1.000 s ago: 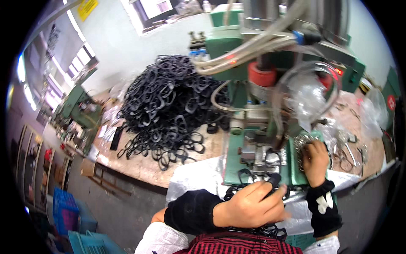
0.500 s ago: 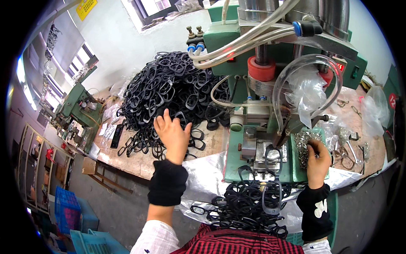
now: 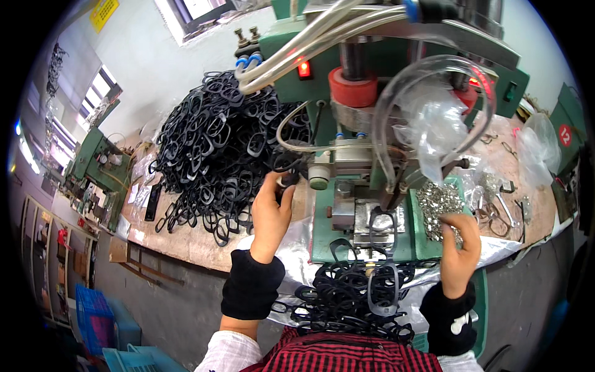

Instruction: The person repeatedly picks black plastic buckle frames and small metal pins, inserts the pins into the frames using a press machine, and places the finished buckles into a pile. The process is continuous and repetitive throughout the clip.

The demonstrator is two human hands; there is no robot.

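My left hand is at the right edge of a big heap of black eyeglass frames. Its thumb and fingers close round a dark frame piece there, partly hidden by the fingers. Over the near right side of a green tray of small shiny metal parts, my right hand has thumb and forefinger pinched together; anything between them is too small to make out. Between my hands, a black frame hangs from the metal fixture of a green press, its lower end over more frames near my lap.
The press's red-collared columns and clear hoses rise above the fixture. A wrench, loose frames and plastic bags lie at the right. Blue crates stand on the floor at the left.
My left hand has gone from spread fingers over the heap to closed fingers at its right edge. My right hand has drawn back from the metal parts, toward me. The view has shifted slightly.
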